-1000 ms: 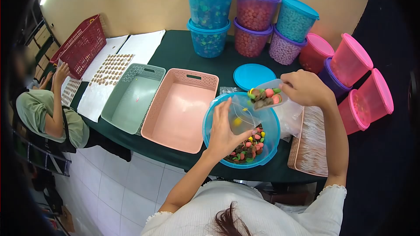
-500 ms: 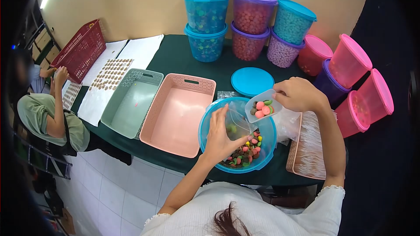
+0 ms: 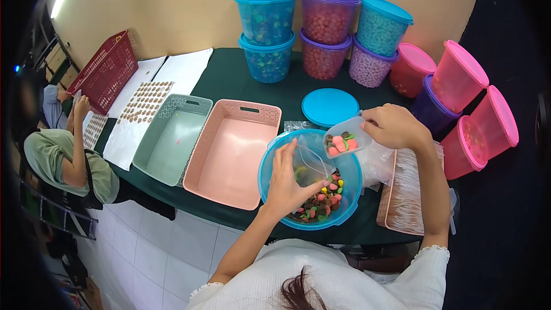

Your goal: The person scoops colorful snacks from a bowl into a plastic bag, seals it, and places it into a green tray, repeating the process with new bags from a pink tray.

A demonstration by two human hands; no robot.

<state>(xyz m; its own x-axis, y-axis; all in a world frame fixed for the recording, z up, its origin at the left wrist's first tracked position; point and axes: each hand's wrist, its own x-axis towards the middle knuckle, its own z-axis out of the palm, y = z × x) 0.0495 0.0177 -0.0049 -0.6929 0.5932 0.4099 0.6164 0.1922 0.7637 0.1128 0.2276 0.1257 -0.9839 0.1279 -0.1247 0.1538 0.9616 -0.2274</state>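
Note:
My left hand (image 3: 287, 181) holds a clear plastic bag (image 3: 310, 158) above a blue tub (image 3: 266, 161), its thumb and fingers spread around the bag's mouth. Inside the tub lie pink, green, brown and yellow candies (image 3: 327, 201). With its fingers closed on the handle, my right hand (image 3: 393, 123) grips a translucent scoop (image 3: 353, 126) loaded with pink, green and brown candies (image 3: 341, 143). The scoop tilts toward the bag at the tub's far right side. A few candies seem to be in the bag, though its lower part is hard to make out.
A pink basket (image 3: 229, 202) and a green basket (image 3: 150, 163) stand left of the tub. Behind it lies a blue lid (image 3: 330, 107). A bin of white packets (image 3: 404, 195) is at right. Lidded candy tubs (image 3: 327, 26) line the back. Another person (image 3: 72, 161) works at left.
The scoop has tipped a little and the candies in it have shifted. My left hand keeps the bag in nearly the same place. The whole view has moved slightly.

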